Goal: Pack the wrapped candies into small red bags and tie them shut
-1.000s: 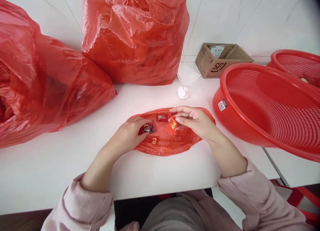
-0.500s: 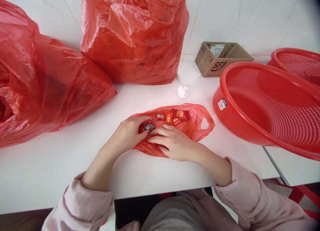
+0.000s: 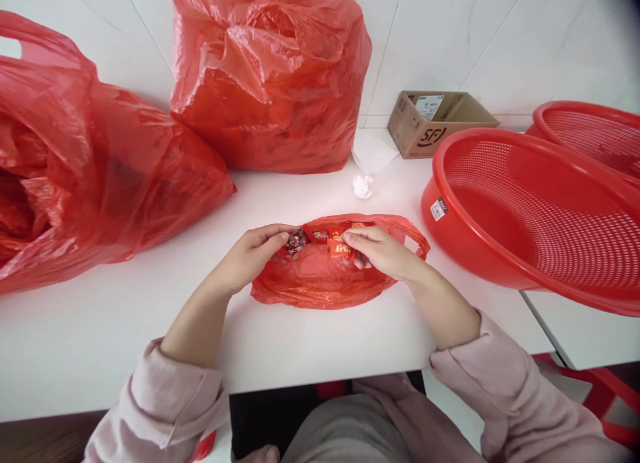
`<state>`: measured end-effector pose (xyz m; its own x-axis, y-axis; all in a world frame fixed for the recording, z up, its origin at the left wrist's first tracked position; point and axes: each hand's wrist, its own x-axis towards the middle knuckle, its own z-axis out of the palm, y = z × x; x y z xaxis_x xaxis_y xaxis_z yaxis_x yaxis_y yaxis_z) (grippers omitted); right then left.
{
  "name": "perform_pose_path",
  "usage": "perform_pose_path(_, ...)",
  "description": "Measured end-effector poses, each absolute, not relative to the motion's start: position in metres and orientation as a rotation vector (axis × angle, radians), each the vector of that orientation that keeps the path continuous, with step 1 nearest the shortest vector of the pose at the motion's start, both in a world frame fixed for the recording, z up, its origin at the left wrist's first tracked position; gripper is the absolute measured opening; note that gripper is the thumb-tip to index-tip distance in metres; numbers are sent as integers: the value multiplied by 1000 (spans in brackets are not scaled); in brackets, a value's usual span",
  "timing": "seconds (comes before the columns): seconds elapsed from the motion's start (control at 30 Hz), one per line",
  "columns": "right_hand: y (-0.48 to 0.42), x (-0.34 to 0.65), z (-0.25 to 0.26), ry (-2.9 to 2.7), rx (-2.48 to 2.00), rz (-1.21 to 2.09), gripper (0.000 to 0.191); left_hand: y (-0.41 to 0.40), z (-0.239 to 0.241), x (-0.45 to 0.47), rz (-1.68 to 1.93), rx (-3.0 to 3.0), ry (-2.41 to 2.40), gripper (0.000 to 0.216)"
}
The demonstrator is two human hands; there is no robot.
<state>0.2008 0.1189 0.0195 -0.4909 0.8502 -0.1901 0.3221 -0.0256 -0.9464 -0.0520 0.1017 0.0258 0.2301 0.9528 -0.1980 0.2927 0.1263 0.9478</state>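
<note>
A small red plastic bag [image 3: 320, 283] lies flat on the white table, its mouth spread open. My left hand [image 3: 255, 253] pinches a dark-wrapped candy [image 3: 297, 241] at the bag's left side. Over the right part of the bag, my right hand [image 3: 383, 249] grips a red-orange candy packet [image 3: 341, 249] with gold lettering between thumb and fingers. Another small dark red packet [image 3: 321, 235] rests in the bag between the hands. More red packets show behind my right hand, partly covered by it.
Two large filled red bags stand at the back [image 3: 270, 103] and left [image 3: 145, 163]. A brown cardboard box [image 3: 425, 129], a crumpled white wad [image 3: 363, 187] and a red perforated basket [image 3: 435, 189] are to the right, with a second basket [image 3: 560, 109] behind. The table's front edge is near my body.
My right hand has moved right and up and now holds the red-orange packet. My left hand has shifted slightly left, lifting the dark candy into clearer view.
</note>
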Motion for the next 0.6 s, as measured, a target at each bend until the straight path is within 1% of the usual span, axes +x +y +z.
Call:
perform_pose_path(0.1,121,203,16,-1749,-1212,1519,34,105,20,-53,837,1211,1152,37)
perform_pose_path(0.2,121,202,16,-1839,-1226,1400,34,105,17,-53,796,1203,1157,37)
perform_pose_path(0.33,116,199,19,-1937,-1333,946,21,102,17,-49,730,1381,1237,44)
perform_pose_path(0.4,112,199,22,-1934,-1362,803,21,99,18,-45,723,1471,1271,43)
perform_pose_path(0.6,95,216,33,-1894,-1331,761,20,91,19,-33,747,1700,1355,35)
